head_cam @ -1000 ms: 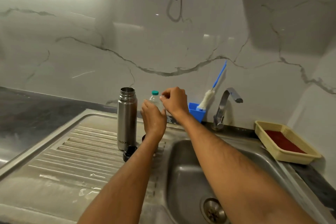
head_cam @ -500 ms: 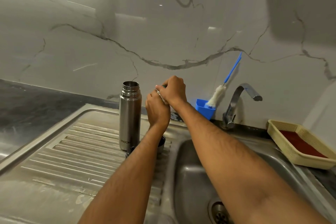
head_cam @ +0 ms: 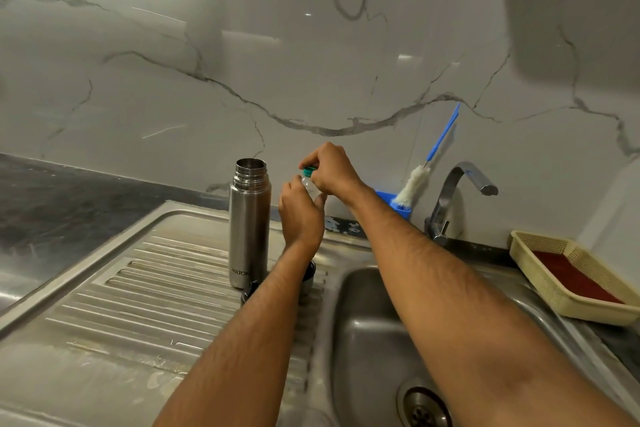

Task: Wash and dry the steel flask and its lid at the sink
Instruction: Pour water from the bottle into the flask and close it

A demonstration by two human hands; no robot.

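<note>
The steel flask [head_cam: 248, 224] stands open and upright on the ribbed drainboard [head_cam: 138, 291]. Its dark lid parts [head_cam: 250, 289] lie at its foot, mostly hidden behind my left forearm. Just right of the flask my left hand [head_cam: 300, 218] grips a small clear bottle [head_cam: 307, 183], most of which is hidden. My right hand [head_cam: 332, 168] pinches the bottle's green cap [head_cam: 309, 170] from above.
The sink basin [head_cam: 374, 333] with its drain [head_cam: 423, 407] lies right of the drainboard, the tap [head_cam: 453, 199] behind it. A blue holder [head_cam: 394, 203] carries a bottle brush [head_cam: 415, 184]. A cream basket [head_cam: 568, 274] with a red cloth sits at the right.
My right hand came down over the bottle's cap and now pinches it; the green cap shows again under the fingers. The flask has not moved.
</note>
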